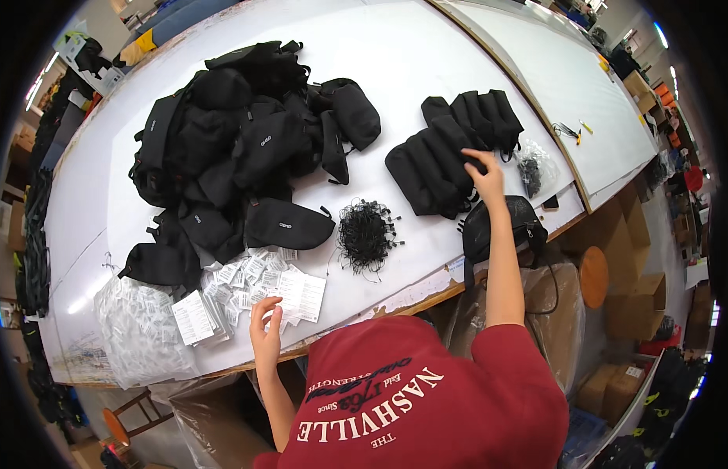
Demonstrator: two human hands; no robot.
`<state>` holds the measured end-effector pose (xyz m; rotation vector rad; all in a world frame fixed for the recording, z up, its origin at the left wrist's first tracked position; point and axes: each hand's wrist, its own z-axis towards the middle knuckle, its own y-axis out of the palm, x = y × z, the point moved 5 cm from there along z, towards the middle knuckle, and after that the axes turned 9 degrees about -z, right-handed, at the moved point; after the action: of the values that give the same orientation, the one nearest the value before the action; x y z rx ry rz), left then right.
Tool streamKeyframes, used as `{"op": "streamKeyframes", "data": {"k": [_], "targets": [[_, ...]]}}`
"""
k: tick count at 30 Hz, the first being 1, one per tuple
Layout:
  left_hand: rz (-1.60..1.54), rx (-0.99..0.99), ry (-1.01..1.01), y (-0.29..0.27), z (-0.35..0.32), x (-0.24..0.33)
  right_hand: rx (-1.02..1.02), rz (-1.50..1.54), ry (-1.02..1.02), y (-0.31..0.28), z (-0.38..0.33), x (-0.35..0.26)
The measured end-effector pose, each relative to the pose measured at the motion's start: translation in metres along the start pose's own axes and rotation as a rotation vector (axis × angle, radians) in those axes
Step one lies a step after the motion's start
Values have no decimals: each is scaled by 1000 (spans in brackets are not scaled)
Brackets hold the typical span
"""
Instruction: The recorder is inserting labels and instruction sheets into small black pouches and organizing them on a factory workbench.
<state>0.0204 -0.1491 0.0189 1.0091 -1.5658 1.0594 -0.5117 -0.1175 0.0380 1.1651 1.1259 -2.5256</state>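
My right hand [486,178] reaches to a row of black zip pouches [430,168] lined up on the right side of the table. Its fingertips are at the edge of a pouch, thumb and forefinger apart; whether they touch it I cannot tell. My left hand [266,324] is by the table's front edge, fingers curved and apart, with nothing visible in it. Just beyond it lie white printed cards [304,297] and a spread of small white labels [251,273]. A tangle of thin black cords [365,234] sits between the two hands, farther in.
A big heap of black pouches [262,144] covers the left middle of the table. Clear plastic bags [137,328] lie at front left. A black bag [501,227] with a strap rests at the edge under my right forearm. A wooden stool [593,273] and cartons [638,305] stand right.
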Motion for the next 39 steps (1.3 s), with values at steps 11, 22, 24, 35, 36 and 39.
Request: {"op": "streamKeyframes", "data": {"k": [11, 22, 24, 35, 36, 39], "targets": [[251, 96, 99, -7, -1, 0, -185, 367, 131, 54, -3, 14], [226, 110, 104, -7, -4, -5, -244, -188, 340, 78, 31, -1], [212, 118, 93, -8, -6, -5, -46, -251, 214, 79, 46, 10], [164, 156, 93, -10, -2, -2, -189, -479, 163, 88, 77, 31], [139, 160, 99, -11, -2, -1, -105, -411, 122, 80, 77, 28], [177, 158, 87, -13, -2, -5, -87, -75, 101, 58, 73, 41]]}}
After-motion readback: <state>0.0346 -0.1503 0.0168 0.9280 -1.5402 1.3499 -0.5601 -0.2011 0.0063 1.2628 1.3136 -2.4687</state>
